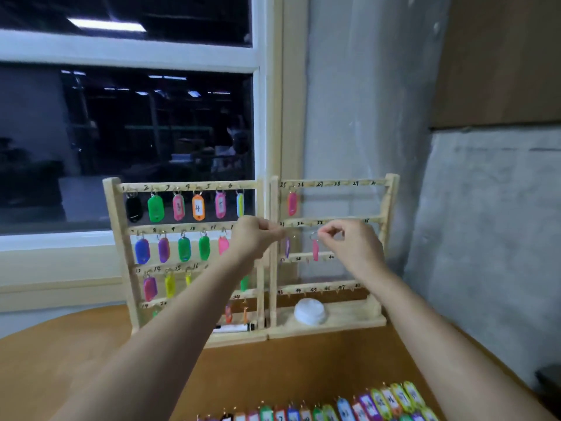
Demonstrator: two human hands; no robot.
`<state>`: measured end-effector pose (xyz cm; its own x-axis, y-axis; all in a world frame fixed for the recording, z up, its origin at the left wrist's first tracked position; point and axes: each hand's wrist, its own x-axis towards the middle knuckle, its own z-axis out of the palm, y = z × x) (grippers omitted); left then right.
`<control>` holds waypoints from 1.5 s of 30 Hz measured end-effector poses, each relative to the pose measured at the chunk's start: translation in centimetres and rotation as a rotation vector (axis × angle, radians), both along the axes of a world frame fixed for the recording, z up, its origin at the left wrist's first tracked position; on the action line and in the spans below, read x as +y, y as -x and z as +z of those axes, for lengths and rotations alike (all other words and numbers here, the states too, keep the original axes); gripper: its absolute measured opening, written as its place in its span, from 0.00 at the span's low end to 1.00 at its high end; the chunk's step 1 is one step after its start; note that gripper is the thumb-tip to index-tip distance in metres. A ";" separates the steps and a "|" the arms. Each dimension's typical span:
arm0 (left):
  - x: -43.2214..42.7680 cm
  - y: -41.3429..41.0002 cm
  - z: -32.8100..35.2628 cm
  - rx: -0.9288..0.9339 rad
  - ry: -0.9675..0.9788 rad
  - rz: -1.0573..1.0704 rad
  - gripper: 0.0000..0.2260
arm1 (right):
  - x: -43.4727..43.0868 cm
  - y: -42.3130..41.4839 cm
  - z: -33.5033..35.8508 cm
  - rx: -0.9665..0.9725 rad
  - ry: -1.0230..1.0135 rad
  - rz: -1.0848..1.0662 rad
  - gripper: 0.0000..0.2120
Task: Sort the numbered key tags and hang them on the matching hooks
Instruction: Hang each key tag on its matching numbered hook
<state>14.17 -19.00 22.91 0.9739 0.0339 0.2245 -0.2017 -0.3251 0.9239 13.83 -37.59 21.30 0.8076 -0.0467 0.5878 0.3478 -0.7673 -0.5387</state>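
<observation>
The left rack (121, 238) is mostly hung with coloured tags. The left hand (253, 237), fingers curled, pinches the top of a purple tag (287, 247) under the right rack's (391, 202) second rail. Just beside it, the right hand (352, 243) pinches a pink tag's (315, 250) ring. Loose tags (379, 402) line the table (91, 354).

Two racks side by side on the table (288, 369), centre of frame.
Left rack (182, 186) before the window (121, 132), marker (232, 328) on its base; right rack (349, 321) before the wall (349, 101), cap (310, 311) on its base. Loose tags (379, 402) in a row, lower right. Left hand (255, 235) pinches left tag (287, 247), right hand (349, 241) pinches right tag (315, 250), both before the right rack's second bar.
</observation>
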 end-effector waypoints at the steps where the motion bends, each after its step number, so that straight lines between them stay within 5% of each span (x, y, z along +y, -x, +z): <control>1: -0.9 -0.7 0.6 -0.031 0.023 0.021 0.11 | -0.5 -0.5 0.7 -0.012 0.007 -0.012 0.05; 7: -5.0 -4.5 3.7 -0.177 0.111 0.092 0.14 | -1.8 -4.1 3.9 -0.117 0.027 -0.068 0.07; 11: -6.3 -6.1 4.8 -0.227 0.162 0.173 0.07 | -1.7 -5.9 5.4 -0.132 0.045 -0.110 0.07; 29: -7.0 -8.2 4.0 -0.294 -0.062 0.310 0.05 | 0.7 -8.9 6.9 -0.136 0.086 -0.233 0.10; 35: -5.6 -6.8 2.2 -0.318 -0.212 0.244 0.04 | 0.3 -7.7 4.9 -0.161 0.115 -0.196 0.06; 45: 3.3 0.6 -7.0 -0.107 -0.391 0.124 0.03 | 3.9 0.6 -5.3 0.112 0.143 0.075 0.03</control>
<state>13.58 -15.72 15.91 0.9382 0.0412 0.3437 -0.2276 -0.6746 0.7022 13.21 -33.67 16.05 0.8664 0.0936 0.4905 0.3507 -0.8133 -0.4643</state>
